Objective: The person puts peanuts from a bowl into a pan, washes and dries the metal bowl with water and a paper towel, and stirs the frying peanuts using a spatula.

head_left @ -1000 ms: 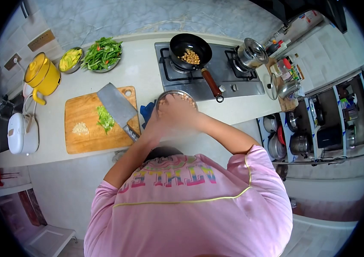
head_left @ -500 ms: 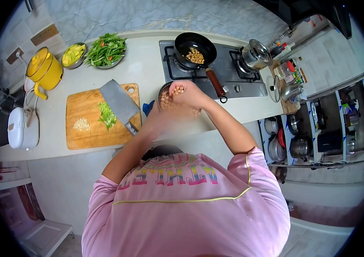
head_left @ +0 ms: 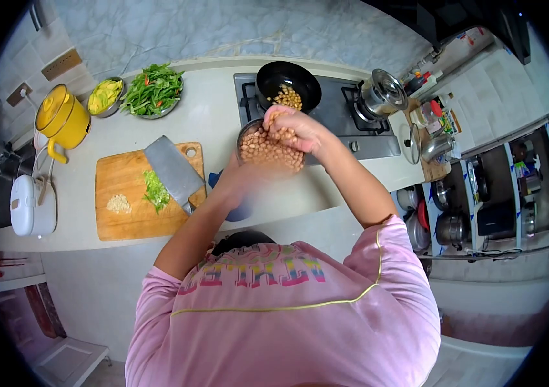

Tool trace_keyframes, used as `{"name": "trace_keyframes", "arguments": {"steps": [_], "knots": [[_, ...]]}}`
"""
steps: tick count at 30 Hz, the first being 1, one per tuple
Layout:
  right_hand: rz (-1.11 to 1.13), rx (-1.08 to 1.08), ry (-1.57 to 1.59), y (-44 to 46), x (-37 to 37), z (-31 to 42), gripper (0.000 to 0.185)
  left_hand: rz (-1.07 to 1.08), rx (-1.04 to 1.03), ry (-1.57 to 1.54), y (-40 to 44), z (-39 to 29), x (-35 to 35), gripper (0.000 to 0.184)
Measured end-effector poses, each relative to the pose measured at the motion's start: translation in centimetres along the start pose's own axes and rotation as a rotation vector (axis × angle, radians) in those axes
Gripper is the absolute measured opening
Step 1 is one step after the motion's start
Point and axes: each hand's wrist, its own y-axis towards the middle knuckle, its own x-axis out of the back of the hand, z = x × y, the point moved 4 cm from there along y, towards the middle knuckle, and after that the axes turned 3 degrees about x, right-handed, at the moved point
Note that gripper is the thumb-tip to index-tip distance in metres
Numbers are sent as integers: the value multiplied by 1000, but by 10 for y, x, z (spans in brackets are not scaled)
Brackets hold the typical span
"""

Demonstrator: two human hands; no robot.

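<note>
My right hand [head_left: 297, 131] is curled around a small fistful of pinkish nuts, some of them showing between my fingers, right at the near edge of the black pan [head_left: 303, 76], which is my landmark for everything here. My left hand [head_left: 243, 179] is at the near-left side of the metal bowl [head_left: 240, 137]; it's pretty blurry, so honestly can't tell you whether it's gripping or just resting there. That bowl is on the near side of the pan, a bit left, with loads of nuts [head_left: 271, 153] in it. The pan's got a little pile of nuts [head_left: 287, 97] too, gathered toward its near side.

Left of the pan and closer to me there's the wooden cutting board [head_left: 116, 177] with chopped greens [head_left: 156, 191], some minced white bits [head_left: 118, 204] and a big cleaver [head_left: 174, 169] lying across its right part. Further back, left of the pan, sits a dish of leafy greens [head_left: 153, 90]. Over to the pan's right is a shiny metal pot [head_left: 377, 97] on the other burner.
</note>
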Motion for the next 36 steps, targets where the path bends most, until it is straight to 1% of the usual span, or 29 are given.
{"name": "trace_keyframes", "arguments": {"steps": [2,6,7,8,9,10,11,12,14,15,16,17,19,21,22,24,25,26,27,28,29,30,32,36], "knots": [[-69,95,22,6,11,28,14,-18,3,-9,-2,-5,-1,62],[-268,141,-82,50,81,67,7,-59,-5,-32,-4,-2,7,63],[-426,155,-192,59,96,73,3,-75,-11,-46,-8,-4,7,62],[-515,168,-322,73,116,73,7,-92,-15,-61,-11,-4,8,62],[-493,137,-462,85,135,70,11,-79,-31,-95,-12,-1,13,61],[-469,104,-601,88,135,72,19,-92,-39,-94,-14,0,15,61],[-547,65,-837,87,138,72,28,-107,-46,-94,-17,2,18,60],[-623,29,-1068,77,123,76,37,-123,-50,-89,-20,1,22,60],[-566,87,-1247,75,134,86,36,-167,-58,-92,-21,-1,31,60],[-516,122,-1270,75,154,91,33,-183,-48,-102,-25,4,31,60],[-512,176,-1237,72,157,93,30,-195,-42,-109,-27,7,31,59],[-505,230,-1204,67,158,95,27,-127,-94,-143,-28,3,29,58],[-579,378,-1025,43,125,112,23,-99,-107,-150,-25,7,31,56],[-609,413,-1361,23,92,114,21,-95,-108,-139,-21,12,31,55],[-612,448,-1431,12,76,111,21,-107,-105,-123,-16,12,31,54],[-419,512,-1174,-11,35,91,23,-121,-91,-94,-15,10,29,54],[-326,506,-1098,-22,17,77,24,-116,-82,-75,-16,5,26,54],[-236,493,-1102,-33,-2,60,26,-108,-74,-53,-19,1,23,54],[-115,429,-1239,-49,-28,46,34,-71,-65,-89,-21,-2,20,55],[8,480,-1346,-53,-35,28,46,-58,-48,-95,-21,1,22,55],[76,501,-1414,-57,-39,11,56,-47,-32,-102,-21,5,26,55],[28,470,-1506,-62,-44,0,66,-37,-15,-111,-21,9,27,55],[-22,379,-1633,-62,-45,-17,74,-20,11,-139,-23,17,27,56],[-65,333,-1724,-59,-50,-35,81,20,77,-169,-29,25,17,56]]}}
